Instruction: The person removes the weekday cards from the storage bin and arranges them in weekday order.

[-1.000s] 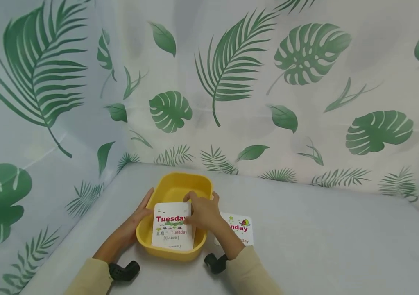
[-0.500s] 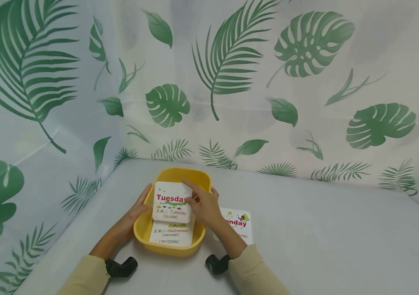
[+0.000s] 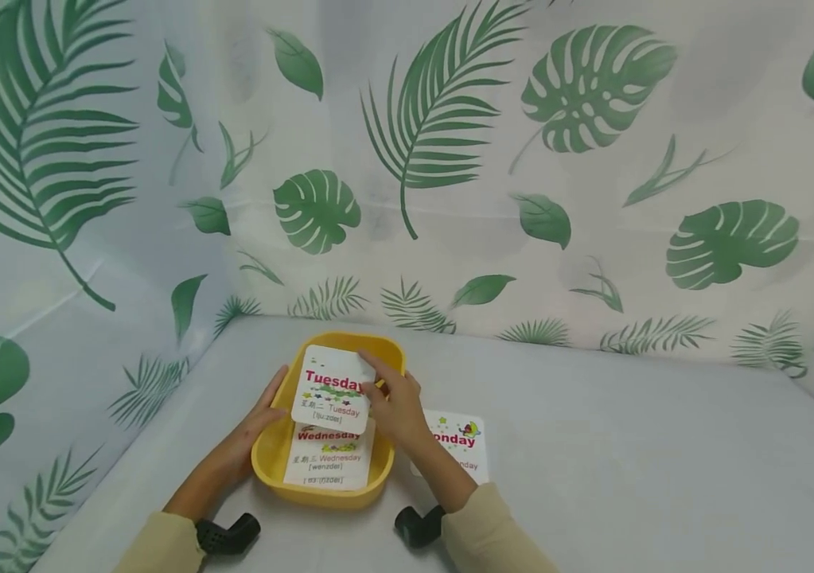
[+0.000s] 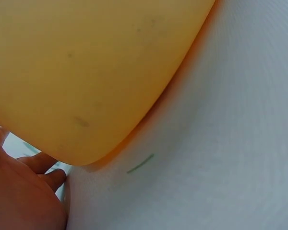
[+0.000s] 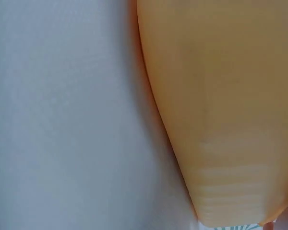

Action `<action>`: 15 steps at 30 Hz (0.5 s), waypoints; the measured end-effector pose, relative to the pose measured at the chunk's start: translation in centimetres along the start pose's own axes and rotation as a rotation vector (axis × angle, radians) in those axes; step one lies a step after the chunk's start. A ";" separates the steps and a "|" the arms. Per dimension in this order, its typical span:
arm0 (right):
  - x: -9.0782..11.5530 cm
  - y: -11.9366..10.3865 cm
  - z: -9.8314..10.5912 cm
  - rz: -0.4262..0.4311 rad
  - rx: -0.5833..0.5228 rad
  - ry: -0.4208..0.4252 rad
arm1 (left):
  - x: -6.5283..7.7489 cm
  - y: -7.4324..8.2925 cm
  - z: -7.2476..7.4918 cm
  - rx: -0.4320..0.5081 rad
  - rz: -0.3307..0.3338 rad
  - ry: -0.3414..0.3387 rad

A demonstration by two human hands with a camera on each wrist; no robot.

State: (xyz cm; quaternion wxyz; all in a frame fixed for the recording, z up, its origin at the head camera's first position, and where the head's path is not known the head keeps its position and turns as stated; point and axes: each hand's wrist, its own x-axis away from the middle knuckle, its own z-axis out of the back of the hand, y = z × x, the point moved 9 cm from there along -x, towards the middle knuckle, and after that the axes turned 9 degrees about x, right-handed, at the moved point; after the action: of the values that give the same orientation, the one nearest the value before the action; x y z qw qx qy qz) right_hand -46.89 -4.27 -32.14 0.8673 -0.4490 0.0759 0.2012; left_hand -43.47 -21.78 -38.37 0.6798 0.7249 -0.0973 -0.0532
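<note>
Tuesday card (image 3: 335, 390): there it was, over the inside of the yellow tub (image 3: 263, 469), slightly turned, its lower edge overlapping the Wednesday card (image 3: 330, 460); whether the two touched, nobody could tell from here.
Right hand (image 3: 398, 407): right in the action, fingers pinching the Tuesday card at its right side, index finger up by the top corner, thumb at the edge just beside the red word.
Left hand (image 3: 245, 434): steady work on the other flank, fingers fairly straight along the tub's outer left side, touching the wall rather than wrapped round it.
Yellow tub: a rounded oblong on the white table (image 3: 629, 461), cards inside, a hand at either side.
Wednesday card: lying in the near half of the tub, its red heading just peeking out below the Tuesday card, a strip of further print showing along its lower edge.
Monday card (image 3: 462, 446): outside the tub, flat on the table to the right, partly hidden behind the right forearm (image 3: 442, 469).
Wrists: a black device (image 3: 229, 535) at the left, another black device (image 3: 419, 527) at the right, both beside pale sleeves (image 3: 496, 529).
Backdrop (image 3: 449, 255): white cloth, green leaves all across it, rising behind the table.
</note>
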 end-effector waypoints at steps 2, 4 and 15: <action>0.0 0.4 0.4 -0.037 -0.064 -0.011 | 0.1 -0.1 -0.1 0.012 -0.004 0.001; 0.0 1.0 1.0 -0.081 -0.146 -0.014 | 0.1 -0.2 -0.2 0.018 -0.008 -0.003; 2.9 6.8 7.9 -0.274 -0.233 0.057 | 0.4 0.1 0.0 -0.037 0.010 0.006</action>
State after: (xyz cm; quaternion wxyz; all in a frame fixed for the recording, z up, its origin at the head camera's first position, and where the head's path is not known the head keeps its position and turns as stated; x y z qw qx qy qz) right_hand -47.47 6.48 -33.54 0.8262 -0.5581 0.0147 0.0758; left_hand -43.12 -21.88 -38.23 0.6938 0.7118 -0.0980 -0.0492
